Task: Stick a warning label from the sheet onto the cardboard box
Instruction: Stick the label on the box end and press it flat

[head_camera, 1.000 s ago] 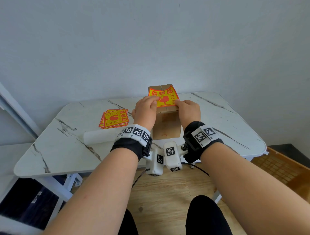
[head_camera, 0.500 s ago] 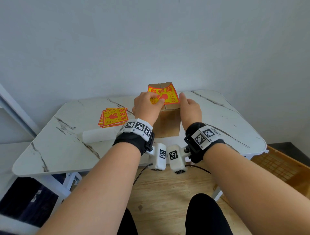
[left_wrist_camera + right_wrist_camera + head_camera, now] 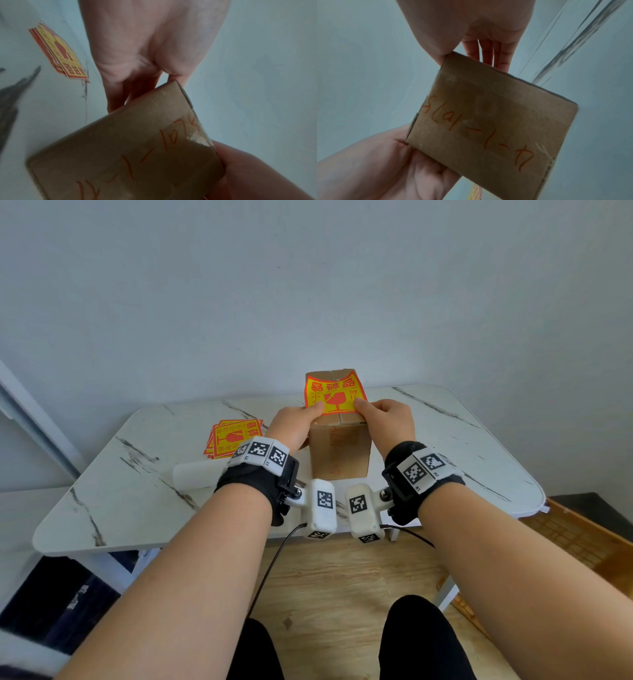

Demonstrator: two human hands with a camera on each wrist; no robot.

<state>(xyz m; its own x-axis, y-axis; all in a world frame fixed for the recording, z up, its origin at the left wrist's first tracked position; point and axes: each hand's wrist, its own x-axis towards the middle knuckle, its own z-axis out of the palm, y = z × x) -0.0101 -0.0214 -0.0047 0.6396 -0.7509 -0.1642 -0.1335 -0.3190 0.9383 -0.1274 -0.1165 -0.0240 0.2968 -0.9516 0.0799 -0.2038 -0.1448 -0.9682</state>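
- My left hand (image 3: 294,424) and my right hand (image 3: 387,419) both have the grip on the box (image 3: 339,450), thumbs on top and fingers down its sides.
- Each thumb presses a near corner of the yellow-red label (image 3: 334,395), which lies on the top of the box.
- The box stands upright on the tabletop (image 3: 137,508).
- The stack of label sheets (image 3: 233,436) lies left of it, well apart.
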